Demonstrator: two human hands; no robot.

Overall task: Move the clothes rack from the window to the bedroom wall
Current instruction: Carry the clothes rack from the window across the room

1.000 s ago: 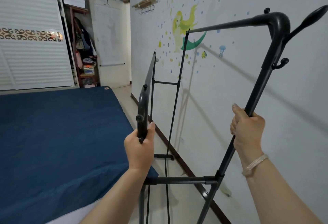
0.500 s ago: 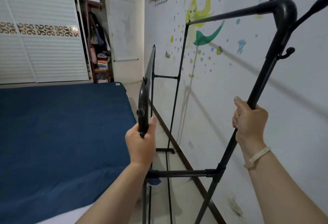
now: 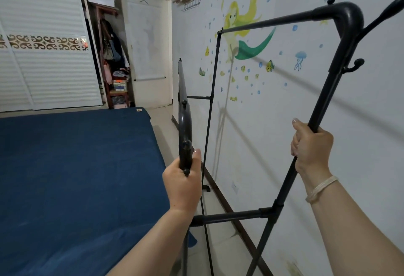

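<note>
Between bed (image 3: pixel 76 177) and wall (image 3: pixel 273 133): rack (image 3: pixel 284 20) in narrow aisle, close beside mural wall. Left hand (image 3: pixel 183 179) wrapped tight round near upright, right hand (image 3: pixel 311 146) clenched on far-side post. Looks nearly placed; final set-down against wall left.

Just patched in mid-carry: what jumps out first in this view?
A black clothes rack fills the right half, with the left hand shut on its near left post and the right hand shut on the right post. Behind it, a mermaid mural covers the white wall. A blue bed fills the left.
</note>
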